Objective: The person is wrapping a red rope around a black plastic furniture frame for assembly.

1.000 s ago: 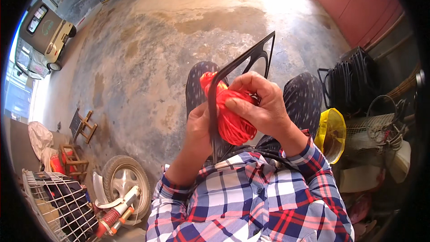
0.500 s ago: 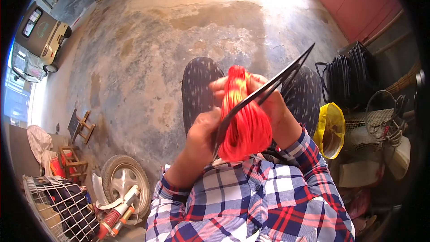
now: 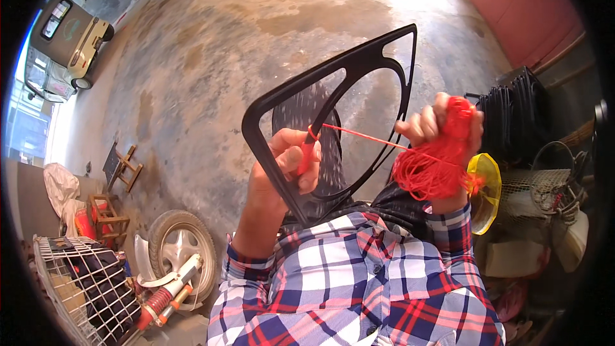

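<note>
A flat black frame with a curved inner ring stands tilted before my lap. My left hand is closed round the ring's near-left part, fingers passing through the opening. Red cord is wound round the ring at those fingers. From there a taut strand runs right to a looped hank of red cord. My right hand grips the hank's bunched upper end, its fingers curled round it. Loose loops hang below that hand.
Stacked black frames stand to the right, near a yellow container and a wire mesh basket. At left are a wheel, a white wire crate and small wooden stools. A three-wheeled vehicle is farther back.
My right hand has carried the red hank right, away from the frame, and the strand between them is stretched. The frame has turned from edge-on to show its broad face.
</note>
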{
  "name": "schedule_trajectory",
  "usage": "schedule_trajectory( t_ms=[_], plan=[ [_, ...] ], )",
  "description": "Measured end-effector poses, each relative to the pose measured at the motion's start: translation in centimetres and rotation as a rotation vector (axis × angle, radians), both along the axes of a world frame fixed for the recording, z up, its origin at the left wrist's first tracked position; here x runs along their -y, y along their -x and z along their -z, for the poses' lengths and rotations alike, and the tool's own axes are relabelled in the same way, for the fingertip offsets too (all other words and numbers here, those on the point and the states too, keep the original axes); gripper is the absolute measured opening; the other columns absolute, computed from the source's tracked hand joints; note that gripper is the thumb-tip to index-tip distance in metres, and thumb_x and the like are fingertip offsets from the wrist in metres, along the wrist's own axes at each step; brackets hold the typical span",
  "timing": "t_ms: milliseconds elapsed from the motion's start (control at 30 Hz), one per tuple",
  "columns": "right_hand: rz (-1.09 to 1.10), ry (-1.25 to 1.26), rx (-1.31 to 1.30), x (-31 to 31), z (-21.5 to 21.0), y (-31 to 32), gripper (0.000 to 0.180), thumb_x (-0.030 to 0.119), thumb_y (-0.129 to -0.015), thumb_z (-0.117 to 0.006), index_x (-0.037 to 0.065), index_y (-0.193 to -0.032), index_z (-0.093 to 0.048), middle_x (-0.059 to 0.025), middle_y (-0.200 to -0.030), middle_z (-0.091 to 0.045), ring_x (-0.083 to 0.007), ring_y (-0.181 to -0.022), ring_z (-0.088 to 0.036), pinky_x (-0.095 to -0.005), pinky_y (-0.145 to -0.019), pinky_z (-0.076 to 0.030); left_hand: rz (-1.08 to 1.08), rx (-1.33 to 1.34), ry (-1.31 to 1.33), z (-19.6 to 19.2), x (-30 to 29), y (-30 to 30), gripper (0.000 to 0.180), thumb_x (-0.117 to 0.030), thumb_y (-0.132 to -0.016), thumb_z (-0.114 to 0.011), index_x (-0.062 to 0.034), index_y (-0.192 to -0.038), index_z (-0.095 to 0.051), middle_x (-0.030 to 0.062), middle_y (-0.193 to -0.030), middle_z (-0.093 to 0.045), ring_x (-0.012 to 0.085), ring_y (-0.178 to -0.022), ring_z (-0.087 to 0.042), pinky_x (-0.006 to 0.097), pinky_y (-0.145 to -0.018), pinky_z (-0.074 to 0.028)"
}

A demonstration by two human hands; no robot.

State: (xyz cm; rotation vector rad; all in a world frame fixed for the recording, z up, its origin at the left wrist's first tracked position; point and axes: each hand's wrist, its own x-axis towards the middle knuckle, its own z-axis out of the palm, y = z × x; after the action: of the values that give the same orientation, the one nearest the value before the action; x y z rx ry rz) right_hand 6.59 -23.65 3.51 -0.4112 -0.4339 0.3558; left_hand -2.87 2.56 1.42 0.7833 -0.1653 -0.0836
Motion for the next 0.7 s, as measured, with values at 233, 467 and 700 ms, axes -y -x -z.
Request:
schedule_trajectory(
  t_ms=[233, 467, 700],
  plan=[
    [-0.216, -0.008, 0.137, 1.0, -0.1, 1.8, 0.063, 0.069, -0.097, -0.037, 0.008, -0.106, -0.045, -0.0031, -0.054, -0.050, -0.0202, -0.049, -0.055, -0.0390, -0.073, -0.051, 0.008, 0.049, 0.038, -0.5, 0.1, -0.6, 0.039, -0.018, -0.095, -0.067, -0.0086, -0.130, -0.053, 0.0135, -0.095, -0.063, 0.0134, -0.057, -0.055, 0.025, -0.044, -0.041],
    [-0.110, -0.008, 0.051, 0.8, -1.0, 2.9, 0.063, 0.067, -0.100, -0.030, 0.007, -0.107, -0.047, -0.0015, -0.055, -0.048, -0.0168, -0.047, -0.051, -0.0370, -0.070, -0.049, -0.016, 0.135, -0.043, 0.3, -0.5, -0.8, 0.035, -0.019, -0.098, -0.063, -0.0149, -0.129, -0.048, 0.0174, -0.094, -0.062, 0.0149, -0.053, -0.056, 0.026, -0.040, -0.043],
    [-0.133, -0.101, -0.043, 0.8, -1.4, 3.1, 0.061, 0.062, -0.103, -0.029, 0.006, -0.108, -0.049, -0.0006, -0.058, -0.047, -0.0147, -0.050, -0.047, -0.0360, -0.068, -0.047, -0.043, 0.166, -0.107, 0.4, -0.4, -0.7, 0.032, -0.021, -0.098, -0.063, -0.0156, -0.126, -0.049, 0.0170, -0.092, -0.062, 0.0149, -0.053, -0.055, 0.026, -0.040, -0.043]
  ],
)
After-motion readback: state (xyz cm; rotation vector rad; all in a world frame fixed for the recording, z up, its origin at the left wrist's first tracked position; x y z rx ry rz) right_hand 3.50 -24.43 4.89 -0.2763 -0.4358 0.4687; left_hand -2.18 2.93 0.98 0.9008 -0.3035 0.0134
